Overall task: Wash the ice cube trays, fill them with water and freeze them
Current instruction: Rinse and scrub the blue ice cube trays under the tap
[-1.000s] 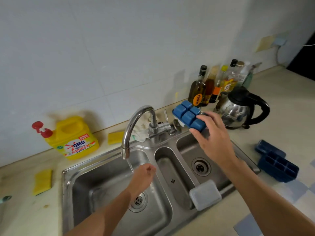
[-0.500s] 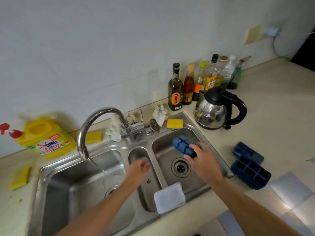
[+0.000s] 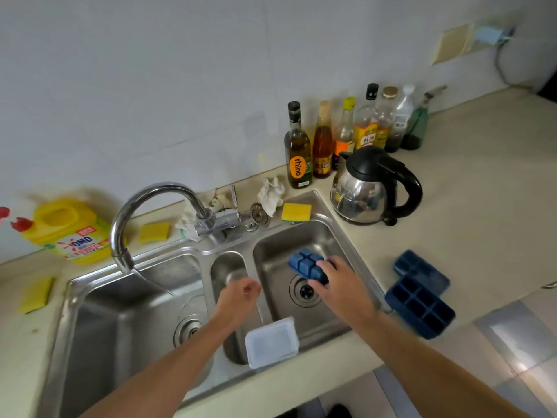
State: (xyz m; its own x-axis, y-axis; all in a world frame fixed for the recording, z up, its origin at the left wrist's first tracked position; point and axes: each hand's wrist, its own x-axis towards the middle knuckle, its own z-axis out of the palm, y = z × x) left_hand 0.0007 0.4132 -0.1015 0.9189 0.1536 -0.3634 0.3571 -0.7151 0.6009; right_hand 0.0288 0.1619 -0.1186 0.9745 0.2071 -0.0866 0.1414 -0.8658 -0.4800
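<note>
A: Where's the tray rn?

B: Blue ice cube tray (image 3: 307,266) is upside down in the right hand (image 3: 342,286), fingers clamped on its near end, over the right basin of the sink (image 3: 337,233), just above the drain (image 3: 305,290).

A: Left hand?

B: Left hand (image 3: 238,298) is loosely curled, holding nothing, just beside the sink's narrow middle basin. Faucet (image 3: 144,212) runs into the left basin.

A: How'll it handle?

B: Prob light, flexible, slick when wet. Best gripped by the rim at both short ends, not one corner.

A: Others?

B: Two more dark blue trays (image 3: 420,300) on the table, right of the sink. Not filled yet, by the look of it.
</note>
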